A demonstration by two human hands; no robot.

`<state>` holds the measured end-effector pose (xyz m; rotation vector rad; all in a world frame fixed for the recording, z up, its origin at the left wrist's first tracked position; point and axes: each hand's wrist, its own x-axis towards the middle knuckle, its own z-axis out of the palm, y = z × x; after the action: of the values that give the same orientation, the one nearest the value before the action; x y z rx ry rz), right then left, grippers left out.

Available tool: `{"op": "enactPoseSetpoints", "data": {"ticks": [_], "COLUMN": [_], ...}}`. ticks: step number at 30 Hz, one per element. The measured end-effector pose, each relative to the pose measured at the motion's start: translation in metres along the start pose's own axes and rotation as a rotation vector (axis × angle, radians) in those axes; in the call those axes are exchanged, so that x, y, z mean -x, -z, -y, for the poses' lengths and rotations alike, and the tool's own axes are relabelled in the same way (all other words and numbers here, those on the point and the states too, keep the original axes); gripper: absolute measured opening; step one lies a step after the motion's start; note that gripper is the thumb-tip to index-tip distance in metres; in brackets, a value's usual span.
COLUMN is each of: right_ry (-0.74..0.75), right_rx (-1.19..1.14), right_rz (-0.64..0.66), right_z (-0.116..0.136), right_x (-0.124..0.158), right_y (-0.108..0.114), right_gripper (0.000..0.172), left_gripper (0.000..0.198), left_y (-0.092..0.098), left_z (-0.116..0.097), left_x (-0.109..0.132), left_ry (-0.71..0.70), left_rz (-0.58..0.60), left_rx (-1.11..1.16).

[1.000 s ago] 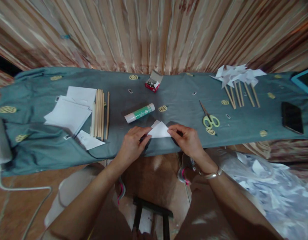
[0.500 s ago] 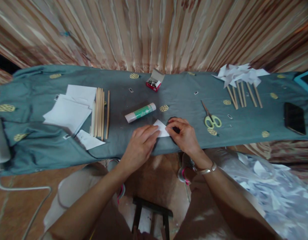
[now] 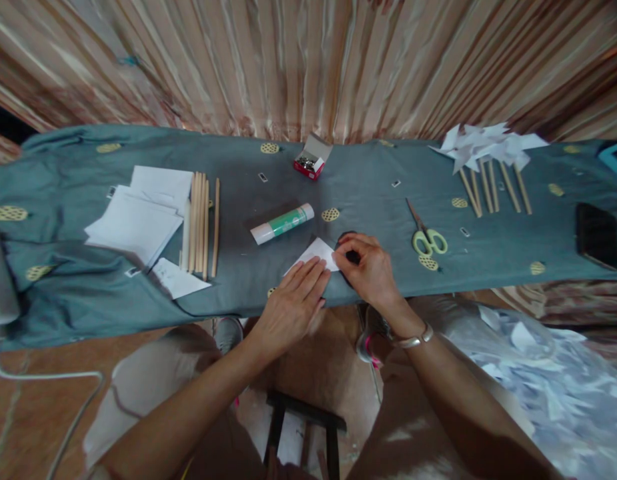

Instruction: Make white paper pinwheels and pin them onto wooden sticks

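Grey-green cloth (image 3: 368, 180) with yellow prints covers the long surface in the head view, and a folded white paper (image 3: 319, 249) lies on it near the middle of the close edge. The left hand (image 3: 292, 303) rests flat over the paper's lower left part, fingers extended and side by side, pressing rather than gripping. The right hand (image 3: 371, 270) pinches the paper's right corner between thumb and forefinger; a silver-coloured bracelet (image 3: 415, 342) circles that wrist.

Just beyond the paper, slightly to the left, a green-and-white tube (image 3: 282, 223) lies at a slant. Farther back, a small red box (image 3: 307, 171) stands with its lid up, showing small shiny pieces inside. To the left are overlapping white sheets (image 3: 138, 223), a row of wooden sticks (image 3: 201, 223) just beside them, and a cut piece of paper (image 3: 183, 280) closer to the person. To the right of the hands lie scissors (image 3: 429, 241) with pale green handles, then white pinwheel-like paper shapes (image 3: 483, 145) on sticks, and a dark phone (image 3: 597, 235).
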<state>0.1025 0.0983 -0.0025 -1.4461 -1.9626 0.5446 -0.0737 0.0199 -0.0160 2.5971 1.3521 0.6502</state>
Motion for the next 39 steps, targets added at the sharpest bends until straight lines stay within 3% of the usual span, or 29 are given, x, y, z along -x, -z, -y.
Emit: {"op": "enactPoseSetpoints", "data": {"ticks": [17,22,26,39], "right_ry": [0.050,0.085,0.035,0.028], "right_rx": [0.054,0.062,0.069,0.040], "right_rz": [-0.003,-0.021,-0.036,-0.046], "right_z": [0.002,0.003,-0.004,-0.021], "right_x": [0.010,0.025,0.032,0.034], "right_y": [-0.001,-0.002,0.004,0.020], "right_gripper": [0.006,0.027,0.034,0.026], "left_gripper": [0.040,0.043,0.043,0.026], "left_y": [0.003,0.004,0.005,0.038], "left_z": [-0.002,-0.002,0.004,0.023], "left_x": [-0.003,-0.005,-0.001,0.032], "left_ry": [0.023,0.034,0.034,0.129], "left_rz": [0.005,0.022,0.036,-0.120], "left_rx": [-0.017,0.005,0.058,-0.002]}}
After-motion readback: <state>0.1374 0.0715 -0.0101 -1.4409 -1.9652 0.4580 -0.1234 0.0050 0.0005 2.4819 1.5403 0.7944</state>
